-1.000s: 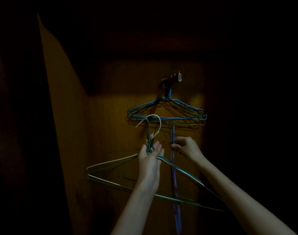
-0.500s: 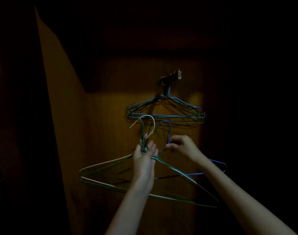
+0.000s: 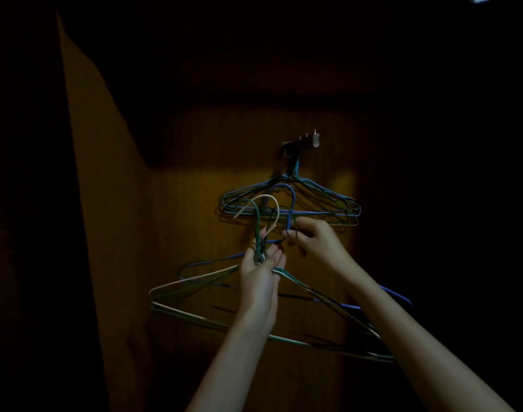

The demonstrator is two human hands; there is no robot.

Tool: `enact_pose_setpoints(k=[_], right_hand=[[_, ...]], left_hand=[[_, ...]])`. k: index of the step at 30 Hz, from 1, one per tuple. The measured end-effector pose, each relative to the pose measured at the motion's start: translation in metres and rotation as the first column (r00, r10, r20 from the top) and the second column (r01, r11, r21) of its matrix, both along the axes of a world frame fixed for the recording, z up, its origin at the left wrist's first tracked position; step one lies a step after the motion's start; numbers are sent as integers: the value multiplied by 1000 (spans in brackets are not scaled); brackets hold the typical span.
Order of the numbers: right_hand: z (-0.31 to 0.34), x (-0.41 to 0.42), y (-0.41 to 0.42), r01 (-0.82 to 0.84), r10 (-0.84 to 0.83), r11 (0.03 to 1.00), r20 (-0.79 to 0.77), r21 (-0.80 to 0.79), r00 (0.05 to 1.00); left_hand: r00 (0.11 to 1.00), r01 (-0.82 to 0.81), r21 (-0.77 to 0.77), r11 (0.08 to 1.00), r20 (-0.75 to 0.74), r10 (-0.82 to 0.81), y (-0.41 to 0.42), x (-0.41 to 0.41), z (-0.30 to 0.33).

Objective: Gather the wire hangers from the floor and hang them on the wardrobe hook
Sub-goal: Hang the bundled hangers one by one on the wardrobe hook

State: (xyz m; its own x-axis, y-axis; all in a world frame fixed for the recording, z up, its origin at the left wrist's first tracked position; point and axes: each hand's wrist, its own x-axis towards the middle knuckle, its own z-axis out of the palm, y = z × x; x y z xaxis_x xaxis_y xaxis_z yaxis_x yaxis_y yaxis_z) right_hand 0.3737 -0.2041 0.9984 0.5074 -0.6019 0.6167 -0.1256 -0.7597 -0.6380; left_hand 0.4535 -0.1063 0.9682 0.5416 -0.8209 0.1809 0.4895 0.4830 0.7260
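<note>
My left hand (image 3: 261, 273) grips a bundle of green and cream wire hangers (image 3: 195, 315) by their necks, with the hooks pointing up. My right hand (image 3: 312, 240) pinches the neck of a blue wire hanger (image 3: 291, 200), held upright beside the bundle, its hook raised in front of the hung ones. Several blue and green hangers (image 3: 322, 200) hang from the wardrobe hook (image 3: 305, 142) on the wooden back panel, just above both hands.
The scene is very dark. An orange-brown wooden wardrobe wall (image 3: 105, 203) stands at the left and the lit back panel (image 3: 195, 203) lies behind the hangers. Everything to the right is black.
The blue hanger has swung from hanging down lengthwise to upright, and my right hand has lifted it so that its hook overlaps the hung hangers. My left hand kept its bundle roughly in place.
</note>
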Motion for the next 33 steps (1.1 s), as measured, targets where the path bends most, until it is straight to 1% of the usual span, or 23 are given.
enact_pose_setpoints(k=[2, 5, 8, 10, 14, 17, 21, 25, 29, 33], right_hand=[[0, -5, -3, 11, -11, 1000, -8, 8, 1000], [-5, -16, -9, 30, -30, 997, -6, 65, 1000], [-14, -31, -17, 119, -118, 990, -20, 81, 993], [-20, -42, -23, 173, -172, 983, -16, 64, 985], [-20, -60, -34, 211, -211, 977, 67, 18, 975], [-17, -61, -45, 275, -271, 961, 90, -31, 958], [-13, -56, -61, 386, -377, 922, 182, -15, 908], [-3, -53, -69, 474, -434, 878, 305, -68, 848], [14, -55, -83, 474, -422, 880, 417, -26, 805], [22, -53, -105, 502, -454, 865, 417, -7, 787]], left_hand=[[1000, -9, 0, 1000, 10, 9, -4, 2, 2], [1000, -14, -4, 1000, 12, 14, -13, 5, 4], [1000, -9, -29, 1000, 12, 9, -23, 6, 7], [1000, -16, -43, 999, 10, 16, -28, 8, 11], [999, -28, -62, 998, 19, 29, -41, 13, 21], [999, -5, -76, 997, 43, 8, -51, 12, 28], [999, 4, -107, 994, 39, 1, -64, 10, 38], [999, 12, -140, 990, 42, -6, -74, 16, 49], [1000, 4, -164, 986, 19, -1, -82, 27, 57], [1000, -5, -166, 986, 19, 8, -90, 35, 59]])
